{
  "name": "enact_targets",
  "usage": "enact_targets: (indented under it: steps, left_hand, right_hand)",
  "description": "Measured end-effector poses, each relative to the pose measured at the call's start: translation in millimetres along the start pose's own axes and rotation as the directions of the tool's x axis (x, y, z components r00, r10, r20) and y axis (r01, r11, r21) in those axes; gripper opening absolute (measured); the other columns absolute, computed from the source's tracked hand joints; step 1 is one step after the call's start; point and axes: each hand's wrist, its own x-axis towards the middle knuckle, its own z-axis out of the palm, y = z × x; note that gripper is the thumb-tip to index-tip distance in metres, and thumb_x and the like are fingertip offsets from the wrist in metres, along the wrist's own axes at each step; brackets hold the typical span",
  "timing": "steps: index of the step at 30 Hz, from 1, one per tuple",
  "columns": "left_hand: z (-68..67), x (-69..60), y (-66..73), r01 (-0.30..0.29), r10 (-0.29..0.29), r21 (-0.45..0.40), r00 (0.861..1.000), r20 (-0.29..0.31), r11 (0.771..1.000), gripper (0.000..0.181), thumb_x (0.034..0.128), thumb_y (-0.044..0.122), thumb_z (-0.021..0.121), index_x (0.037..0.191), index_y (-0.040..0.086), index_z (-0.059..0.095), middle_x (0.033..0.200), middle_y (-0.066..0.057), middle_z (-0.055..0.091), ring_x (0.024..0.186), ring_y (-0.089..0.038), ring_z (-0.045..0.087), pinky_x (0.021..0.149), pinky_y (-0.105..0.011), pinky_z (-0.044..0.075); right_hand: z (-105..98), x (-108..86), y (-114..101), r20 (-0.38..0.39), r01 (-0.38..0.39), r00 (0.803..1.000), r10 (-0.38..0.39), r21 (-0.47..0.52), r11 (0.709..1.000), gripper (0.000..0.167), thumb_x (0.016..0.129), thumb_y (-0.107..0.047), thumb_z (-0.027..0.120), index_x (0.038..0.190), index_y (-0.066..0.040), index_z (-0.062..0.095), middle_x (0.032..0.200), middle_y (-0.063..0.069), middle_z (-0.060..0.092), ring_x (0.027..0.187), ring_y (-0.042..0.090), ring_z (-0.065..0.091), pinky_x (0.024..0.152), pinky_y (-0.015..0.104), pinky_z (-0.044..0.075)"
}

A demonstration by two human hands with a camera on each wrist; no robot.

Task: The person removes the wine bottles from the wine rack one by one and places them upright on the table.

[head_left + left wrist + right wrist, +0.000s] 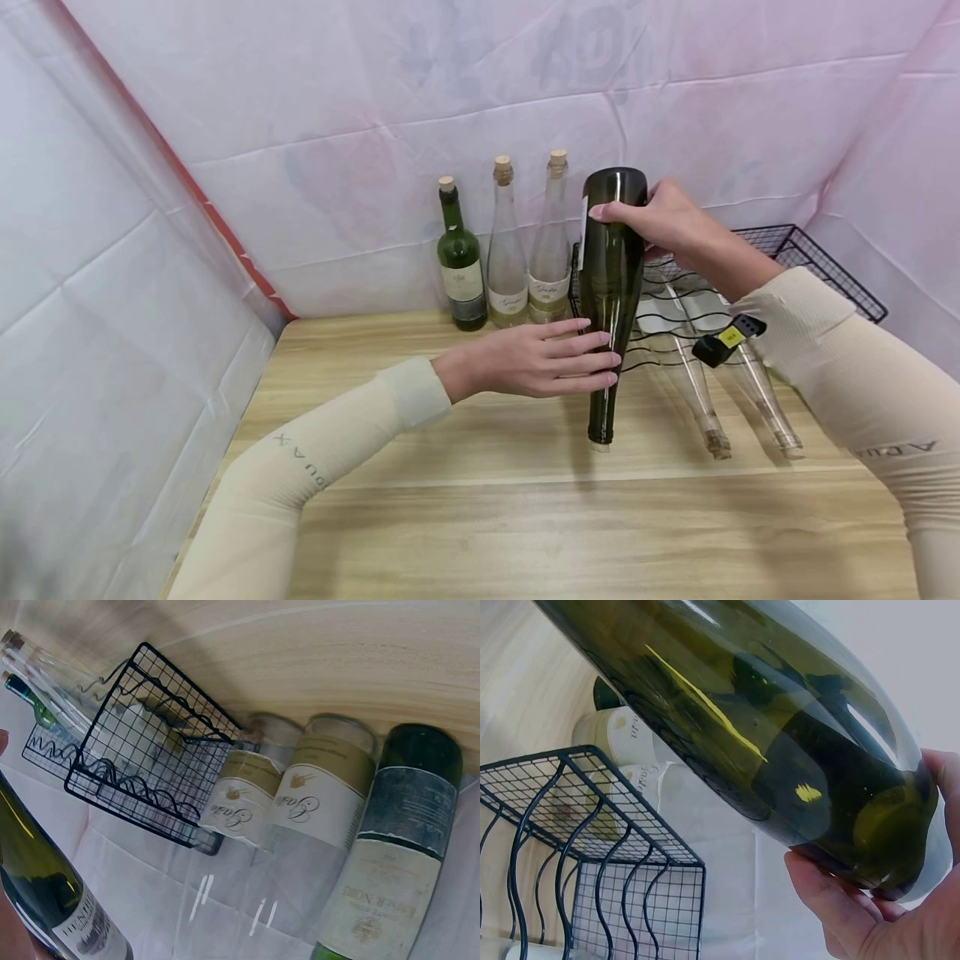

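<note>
A dark green wine bottle (611,275) is held neck-down over the table, its corked mouth towards me. My right hand (667,221) grips it near the base, the thumb across the side. My left hand (536,360) has its fingers straight and lays them against the lower part and neck. The right wrist view shows the right hand (900,922) around the base end of the bottle (780,742). In the left wrist view, a printed white label shows on that bottle (37,877). Behind it stands a black wire rack (649,814) with wavy bars.
Two clear corked bottles lie in the rack, their necks (697,392) pointing towards me. Left of the rack stand two clear corked bottles (507,258) and a green labelled bottle (461,250). White sheeting (337,183) hangs behind the wooden table (480,533).
</note>
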Motion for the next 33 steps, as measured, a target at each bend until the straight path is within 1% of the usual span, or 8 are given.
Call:
enact_targets:
  steps: [4, 8, 13, 16, 20, 23, 29, 33]
  left_hand:
    - [1.4, 5.0, 1.9, -0.044, 0.044, 0.03, 0.999, -0.029, 0.999, 0.042, 0.1095, 0.015, 0.045, 0.151, 0.019, 0.049, 0.15, 0.002, 0.06, 0.14, -0.019, 0.057, 0.123, -0.042, 0.043]
    - [3.0, 8.5, 3.7, -0.081, 0.082, 0.029, 0.996, -0.023, 0.996, 0.041, 0.1101, 0.016, 0.044, 0.151, 0.017, 0.05, 0.148, 0.001, 0.062, 0.14, -0.02, 0.057, 0.123, -0.043, 0.043]
    - [2.8, 14.0, 5.4, -0.127, 0.127, 0.011, 0.991, 0.031, 0.992, 0.041, 0.1124, 0.016, 0.037, 0.152, 0.016, 0.049, 0.151, -0.002, 0.059, 0.142, -0.023, 0.056, 0.124, -0.043, 0.041]
    - [2.0, 17.7, 5.8, -0.157, 0.156, 0.02, 0.986, 0.065, 0.987, 0.043, 0.113, 0.016, 0.033, 0.154, 0.013, 0.045, 0.154, -0.004, 0.057, 0.143, -0.024, 0.054, 0.125, -0.045, 0.04]
    - [1.9, 22.6, 5.5, -0.181, 0.178, 0.028, 0.981, 0.081, 0.983, 0.044, 0.1136, 0.017, 0.03, 0.155, 0.011, 0.044, 0.153, -0.005, 0.057, 0.144, -0.026, 0.053, 0.125, -0.046, 0.04]
    - [1.9, 24.6, 4.7, -0.196, 0.192, 0.034, 0.977, 0.096, 0.98, 0.044, 0.1139, 0.017, 0.028, 0.153, 0.011, 0.046, 0.151, -0.004, 0.057, 0.144, -0.026, 0.053, 0.125, -0.046, 0.04]
    - [3.0, 24.7, 4.4, -0.225, 0.217, 0.028, 0.961, 0.17, 0.974, 0.044, 0.1131, 0.015, 0.023, 0.15, 0.015, 0.048, 0.153, -0.004, 0.056, 0.147, -0.028, 0.049, 0.127, -0.048, 0.037]
    - [4.5, 24.0, 5.7, -0.231, 0.221, 0.032, 0.957, 0.189, 0.972, 0.042, 0.1127, 0.016, 0.022, 0.146, 0.016, 0.048, 0.148, -0.004, 0.058, 0.147, -0.028, 0.049, 0.127, -0.049, 0.036]
  right_hand:
    - [1, -1.0, -2, -0.002, 0.007, 1.0, -0.007, 0.003, 1.0, 0.065, 0.087, -0.053, 0.077, 0.115, -0.004, 0.045, 0.094, 0.003, 0.064, 0.069, 0.013, 0.071, 0.063, 0.039, 0.065]
    - [3, -1.5, -5, 0.001, 0.012, 1.0, -0.012, 0.008, 1.0, 0.064, 0.087, -0.053, 0.077, 0.114, -0.004, 0.046, 0.092, 0.002, 0.064, 0.069, 0.013, 0.071, 0.063, 0.039, 0.065]
    - [4, -1.9, -6, 0.006, 0.006, 1.0, -0.006, 0.016, 1.0, 0.065, 0.087, -0.052, 0.078, 0.115, -0.004, 0.045, 0.095, 0.004, 0.064, 0.07, 0.013, 0.072, 0.064, 0.039, 0.066]
    - [5, -1.6, -5, 0.012, 0.004, 1.0, -0.005, 0.019, 1.0, 0.066, 0.087, -0.052, 0.078, 0.116, -0.003, 0.044, 0.097, 0.006, 0.063, 0.071, 0.014, 0.072, 0.066, 0.04, 0.066]
    - [7, -1.5, -6, 0.022, 0.004, 1.0, -0.005, 0.027, 1.0, 0.068, 0.087, -0.052, 0.078, 0.119, -0.001, 0.045, 0.098, 0.006, 0.063, 0.072, 0.014, 0.072, 0.067, 0.041, 0.066]
    - [8, -1.9, -7, 0.025, 0.004, 1.0, -0.005, 0.035, 0.999, 0.068, 0.088, -0.052, 0.078, 0.119, -0.001, 0.045, 0.099, 0.007, 0.063, 0.072, 0.014, 0.072, 0.067, 0.04, 0.066]
    - [8, -1.3, -6, 0.033, 0.005, 0.999, -0.007, 0.043, 0.999, 0.065, 0.088, -0.051, 0.077, 0.117, -0.001, 0.048, 0.091, 0.003, 0.066, 0.07, 0.015, 0.073, 0.064, 0.04, 0.066]
    - [9, 0.0, -2, 0.05, -0.005, 0.999, 0.002, 0.056, 0.998, 0.064, 0.089, -0.051, 0.077, 0.117, 0.0, 0.051, 0.085, 0.001, 0.068, 0.069, 0.017, 0.073, 0.064, 0.04, 0.066]
